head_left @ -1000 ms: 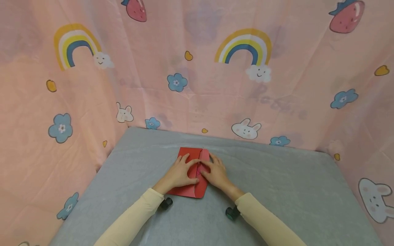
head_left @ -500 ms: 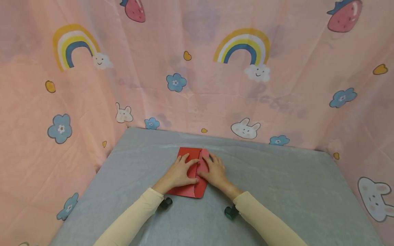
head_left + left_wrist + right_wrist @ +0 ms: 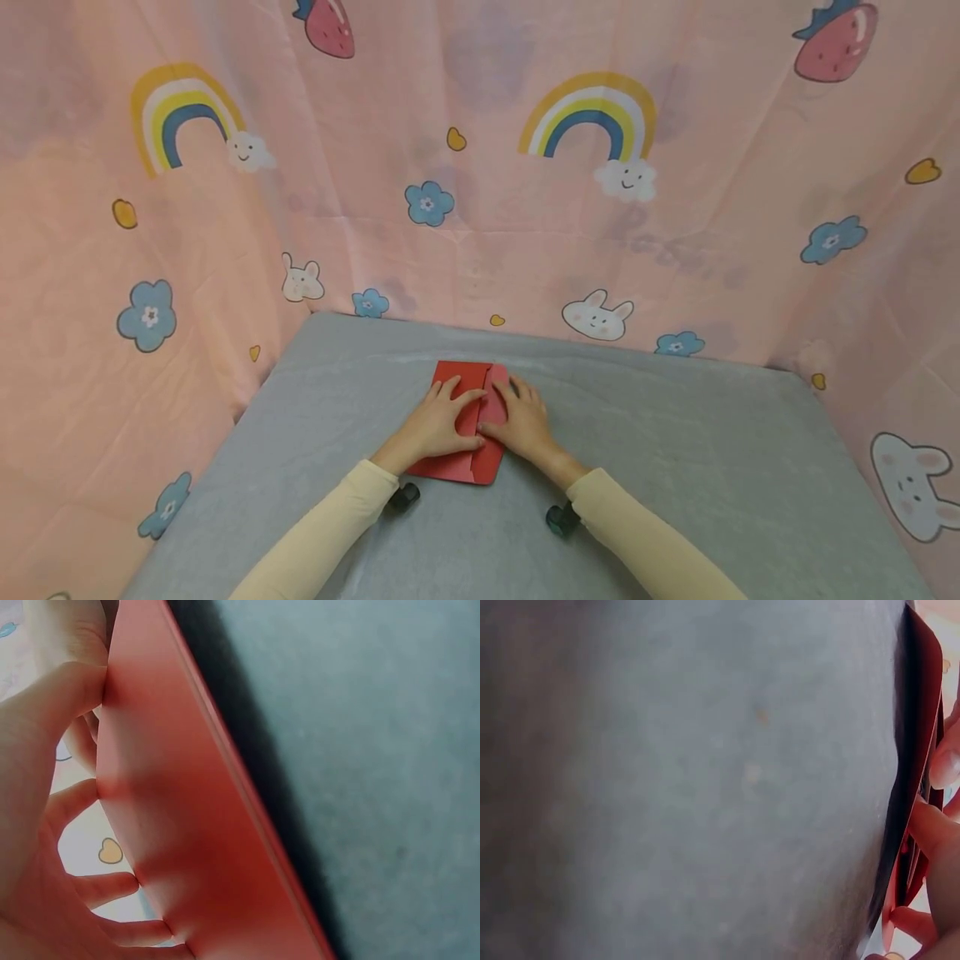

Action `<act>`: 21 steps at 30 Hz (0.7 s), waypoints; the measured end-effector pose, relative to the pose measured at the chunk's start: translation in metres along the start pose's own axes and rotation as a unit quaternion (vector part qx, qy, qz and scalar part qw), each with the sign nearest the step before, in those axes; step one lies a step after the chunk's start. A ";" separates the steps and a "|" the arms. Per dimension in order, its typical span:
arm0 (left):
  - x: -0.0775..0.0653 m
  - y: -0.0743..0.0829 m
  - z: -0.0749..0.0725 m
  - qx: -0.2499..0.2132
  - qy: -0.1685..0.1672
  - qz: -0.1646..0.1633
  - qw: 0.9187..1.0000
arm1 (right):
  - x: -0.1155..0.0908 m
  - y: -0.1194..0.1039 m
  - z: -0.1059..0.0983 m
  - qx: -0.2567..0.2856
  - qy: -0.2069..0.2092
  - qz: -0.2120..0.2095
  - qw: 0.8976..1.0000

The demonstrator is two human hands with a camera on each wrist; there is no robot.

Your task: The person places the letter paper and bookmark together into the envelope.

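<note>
A red envelope (image 3: 462,374) lies flat on the table in the head view, its flap side (image 3: 492,407) to the right and a dark slit along the flap. My left hand (image 3: 432,423) rests on the left part with fingers spread, thumb near the slit. On the flap, my right hand (image 3: 527,423) touches with thumb and fingertips. The left wrist view shows several left fingertips pressing the envelope's (image 3: 180,787) red face. From the right wrist, the envelope's edge (image 3: 928,667) is seen side-on, a dark gap between its layers and the right thumb (image 3: 930,825) against it.
A grey cloth-covered table (image 3: 675,467) spreads around the envelope. Pink printed curtains (image 3: 495,233) stand along its back and sides. A small black wrist device (image 3: 406,497) sits under the left cuff, and another device (image 3: 561,519) under the right.
The right thumb has shifted slightly toward the left and nearer across the flap, and the right index fingertip has moved away from the left one. The left hand has stayed in place.
</note>
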State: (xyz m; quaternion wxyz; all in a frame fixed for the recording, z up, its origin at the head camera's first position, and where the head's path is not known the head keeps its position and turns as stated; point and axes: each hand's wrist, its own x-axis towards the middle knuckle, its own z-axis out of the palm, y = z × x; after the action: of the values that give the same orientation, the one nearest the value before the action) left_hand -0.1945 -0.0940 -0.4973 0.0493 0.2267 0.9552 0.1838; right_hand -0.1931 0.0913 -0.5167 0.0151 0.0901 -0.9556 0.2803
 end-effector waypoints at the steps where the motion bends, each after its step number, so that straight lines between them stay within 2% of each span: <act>1: 0.000 0.000 0.000 0.000 -0.001 0.000 1.000 | 0.000 0.000 0.000 0.003 -0.001 0.000 1.000; 8: 0.002 0.001 -0.001 0.005 -0.005 -0.001 1.000 | 0.001 0.002 -0.007 0.021 -0.002 -0.005 1.000; 15: 0.002 0.000 -0.001 0.016 -0.008 0.003 1.000 | -0.001 0.006 -0.020 0.064 -0.005 -0.012 0.998; 21: 0.002 0.002 0.001 0.041 -0.013 -0.015 0.999 | -0.005 0.016 -0.033 0.068 -0.016 -0.024 0.997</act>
State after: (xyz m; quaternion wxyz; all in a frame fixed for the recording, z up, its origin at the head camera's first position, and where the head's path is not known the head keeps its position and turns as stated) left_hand -0.1951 -0.0914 -0.4974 0.0554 0.2163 0.9646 0.1406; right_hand -0.1918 0.1230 -0.4975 0.0004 0.1180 -0.9322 0.3423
